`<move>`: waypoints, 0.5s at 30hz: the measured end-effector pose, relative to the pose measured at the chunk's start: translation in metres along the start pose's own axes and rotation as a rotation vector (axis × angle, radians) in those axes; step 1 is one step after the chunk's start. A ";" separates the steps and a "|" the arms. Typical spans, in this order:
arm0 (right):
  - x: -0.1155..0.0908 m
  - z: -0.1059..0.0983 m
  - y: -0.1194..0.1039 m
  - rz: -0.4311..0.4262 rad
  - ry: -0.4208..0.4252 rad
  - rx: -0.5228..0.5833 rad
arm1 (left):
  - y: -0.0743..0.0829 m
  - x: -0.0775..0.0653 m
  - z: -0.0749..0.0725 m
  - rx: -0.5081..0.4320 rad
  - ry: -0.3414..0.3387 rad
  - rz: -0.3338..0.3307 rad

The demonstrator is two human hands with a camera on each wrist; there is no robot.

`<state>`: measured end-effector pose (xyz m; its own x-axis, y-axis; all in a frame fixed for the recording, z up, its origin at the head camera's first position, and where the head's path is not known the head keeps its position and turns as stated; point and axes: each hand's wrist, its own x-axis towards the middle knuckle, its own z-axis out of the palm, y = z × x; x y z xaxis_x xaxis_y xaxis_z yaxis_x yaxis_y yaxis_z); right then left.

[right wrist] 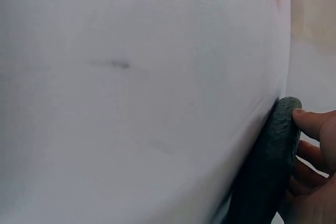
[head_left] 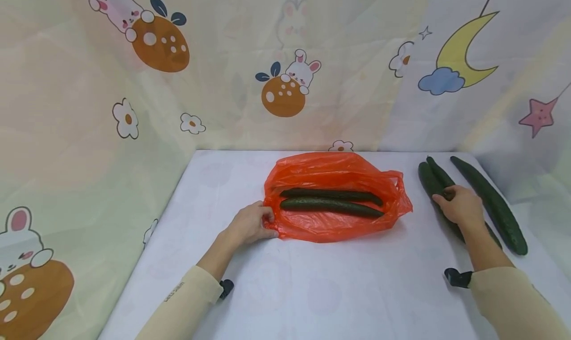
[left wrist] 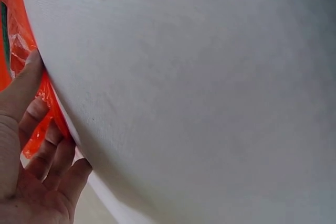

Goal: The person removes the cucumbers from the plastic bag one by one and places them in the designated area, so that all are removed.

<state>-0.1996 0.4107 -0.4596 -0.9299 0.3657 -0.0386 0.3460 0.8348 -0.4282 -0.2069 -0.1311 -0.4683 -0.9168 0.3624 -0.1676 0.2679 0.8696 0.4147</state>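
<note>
Pinching red bag (head_left: 325,227) with left hand (head_left: 251,223), gripping cucumber (right wrist: 265,169) right of it between right hand's (head_left: 463,208) fingers; probably bagging, next needing a lift bagward.

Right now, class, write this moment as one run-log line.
left hand: holds red bag | right hand: grips cucumber | two cucumbers: inside red bag

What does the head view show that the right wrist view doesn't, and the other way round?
Only the head view shows the left hand at the edge of the red bag, the two cucumbers lying in it, and the yellow moon on the backdrop. Only the right wrist view shows a dark smudge on the white surface. Both show that surface, the right hand gripping a cucumber, and at least part of the bag.
</note>
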 end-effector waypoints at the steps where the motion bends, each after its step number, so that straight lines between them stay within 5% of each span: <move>1: 0.001 0.000 0.000 0.010 -0.003 0.004 | 0.000 0.000 0.001 0.000 0.000 -0.003; 9: -0.002 -0.002 0.002 0.034 0.032 0.056 | 0.000 -0.001 0.000 0.003 -0.002 0.008; 15: -0.004 -0.007 -0.004 -0.051 0.097 0.083 | 0.003 -0.002 -0.002 -0.003 0.001 0.005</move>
<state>-0.1964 0.4084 -0.4513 -0.9284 0.3649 0.0706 0.2834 0.8180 -0.5005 -0.2047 -0.1301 -0.4654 -0.9158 0.3662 -0.1647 0.2714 0.8669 0.4182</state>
